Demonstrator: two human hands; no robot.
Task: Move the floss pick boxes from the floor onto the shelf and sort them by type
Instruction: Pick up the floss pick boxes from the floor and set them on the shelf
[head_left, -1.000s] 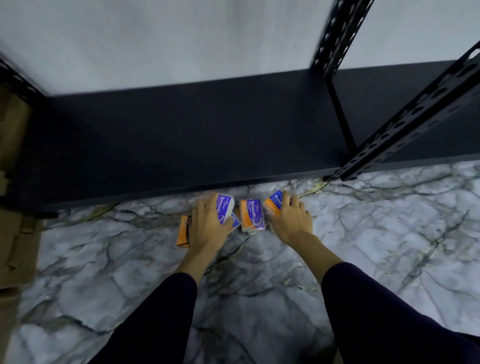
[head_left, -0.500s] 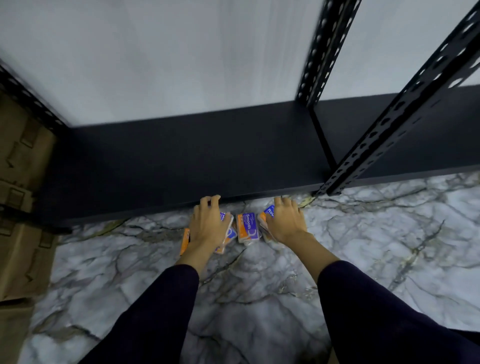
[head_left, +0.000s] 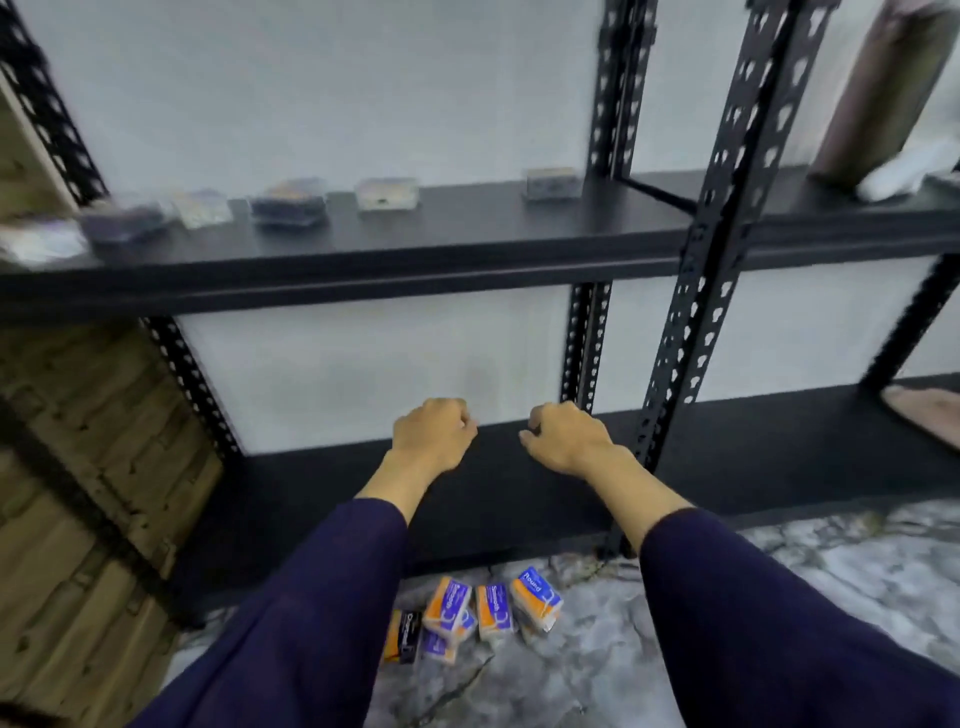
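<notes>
Both hands are up in front of the rack, level with the lower shelf (head_left: 519, 499): the left hand (head_left: 434, 434) and the right hand (head_left: 563, 436) each show their backs, fingers curled under into loose fists, and I see nothing in either, though the palms are hidden. They hang near each other without touching, dark purple sleeves (head_left: 322, 597) running back from the wrists. The boxes (head_left: 475, 610) lie on the marble floor (head_left: 857, 582), bunched together just beside the front edge of the lower shelf, between the two forearms. The one marked Round (head_left: 536, 597) is at the right of the bunch, two orange and blue ones lean against each other in the middle, and a darker one (head_left: 402, 636) stands at the left. More packs sit blurred along the upper shelf (head_left: 467, 244), toward its back edge, most of them at the left half and one clear case (head_left: 550, 183) near the black post (head_left: 722, 234). Cardboard (head_left: 78, 467) stands at the left end of the rack
</notes>
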